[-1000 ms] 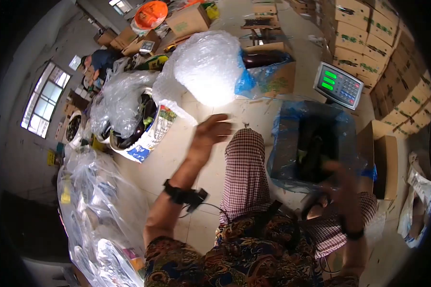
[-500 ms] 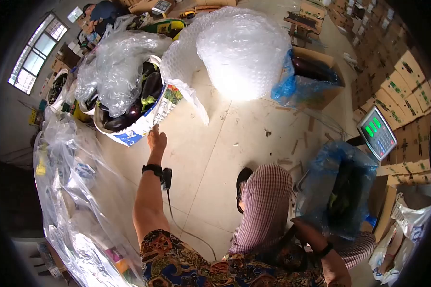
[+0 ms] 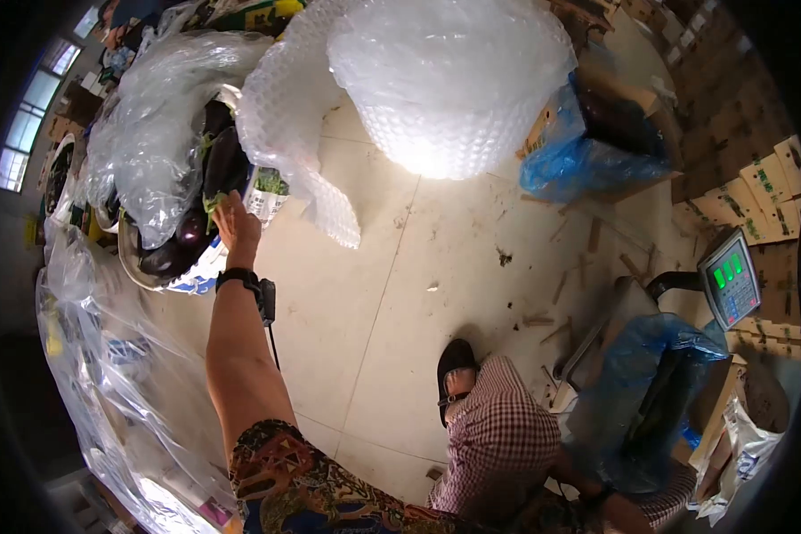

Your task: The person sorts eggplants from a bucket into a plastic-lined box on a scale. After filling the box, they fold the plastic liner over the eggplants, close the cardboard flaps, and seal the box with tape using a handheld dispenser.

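The eggplant [image 3: 228, 160] lies at ten o'clock, in the sack [image 3: 265, 200], its dark skin glossy and its green cap [image 3: 212, 203] towards the wearer. It should handle as firm but easily bruised, with some heft for its size and a slippery skin — the cap and stalk look the surest hold, with a palm under the body for support.

The left hand [image 3: 238, 227] is at that cap, fingers bent and touching; whether they are closed round it, I cannot tell. The right hand [image 3: 562, 467] sits in shadow at five o'clock, by the knee, nearest the blue bag [image 3: 596, 423]; its grip cannot be made out.

More eggplants [image 3: 173, 256] lie beside the first, partly under clear plastic [image 3: 151, 133]. Further out: bubble wrap [image 3: 454, 80] just past twelve, a lined box [image 3: 534, 138] at two, a lit scale display [image 3: 732, 276] at three — and bare floor [image 3: 374, 294] between.
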The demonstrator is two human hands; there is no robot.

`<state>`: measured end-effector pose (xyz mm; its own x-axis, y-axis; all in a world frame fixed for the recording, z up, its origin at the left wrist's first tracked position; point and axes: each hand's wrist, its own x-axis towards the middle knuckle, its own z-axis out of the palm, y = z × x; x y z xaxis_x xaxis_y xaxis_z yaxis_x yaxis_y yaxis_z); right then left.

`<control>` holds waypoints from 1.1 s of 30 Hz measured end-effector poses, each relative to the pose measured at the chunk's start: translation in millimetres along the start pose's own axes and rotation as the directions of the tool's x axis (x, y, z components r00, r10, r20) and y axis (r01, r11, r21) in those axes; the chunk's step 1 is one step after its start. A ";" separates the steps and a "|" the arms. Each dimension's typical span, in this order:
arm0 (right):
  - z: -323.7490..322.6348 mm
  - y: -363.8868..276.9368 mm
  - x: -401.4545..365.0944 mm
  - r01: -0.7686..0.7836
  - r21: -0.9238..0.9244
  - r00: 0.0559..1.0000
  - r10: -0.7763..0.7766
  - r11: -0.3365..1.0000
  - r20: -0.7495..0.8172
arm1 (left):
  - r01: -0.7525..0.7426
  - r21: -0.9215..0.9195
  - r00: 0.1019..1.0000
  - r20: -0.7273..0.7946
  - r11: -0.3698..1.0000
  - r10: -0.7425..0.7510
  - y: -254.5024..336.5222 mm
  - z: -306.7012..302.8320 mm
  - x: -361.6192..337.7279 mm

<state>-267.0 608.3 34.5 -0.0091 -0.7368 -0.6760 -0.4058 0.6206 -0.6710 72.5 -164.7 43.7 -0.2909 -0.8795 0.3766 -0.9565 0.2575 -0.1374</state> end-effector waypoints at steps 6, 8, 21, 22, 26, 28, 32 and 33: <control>40.2 33.0 16.2 -0.244 0.063 0.966 0.248 0.968 -0.076 | 0.217 0.059 0.973 0.068 0.974 -0.221 22.0 6.1 5.6; 70.8 62.0 21.4 -0.304 0.052 0.941 0.308 0.951 -0.144 | 0.381 -0.134 0.924 0.075 0.915 -0.374 2.6 38.1 5.8; 6.7 -27.4 41.1 0.265 -0.110 0.956 -0.276 0.958 -0.104 | -0.068 -0.153 0.971 0.217 0.986 0.101 -21.1 -129.0 -213.0; 13.0 -15.7 39.0 0.260 -0.095 0.962 -0.266 0.961 -0.060 | -0.133 -0.200 0.972 0.167 0.971 0.167 -24.7 -136.8 -244.3; 16.1 -18.6 27.4 -0.025 0.446 0.999 0.009 0.895 0.038 | -0.063 -0.246 0.882 0.439 0.967 0.170 11.4 -216.9 -334.2; 3.1 -63.0 2.6 0.001 -0.121 0.993 -0.015 0.993 -0.115 | -0.093 -0.272 0.863 0.458 0.958 0.214 24.4 -242.4 -379.1; -13.6 -75.1 -16.6 -0.178 -0.235 0.981 0.191 0.956 0.033 | -0.149 -0.289 0.830 0.483 0.946 0.279 23.1 -275.9 -459.5; -19.5 -78.0 -32.5 0.024 -0.308 0.999 -0.033 0.951 -0.024 | -0.172 -0.324 0.830 0.462 0.930 0.314 12.2 -281.5 -476.2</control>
<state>-252.9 578.6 114.7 -0.0176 -0.7628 -0.6464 -0.6677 0.4902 -0.5603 192.7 369.9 120.6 -0.5303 -0.8338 -0.1535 -0.8478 0.5201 0.1042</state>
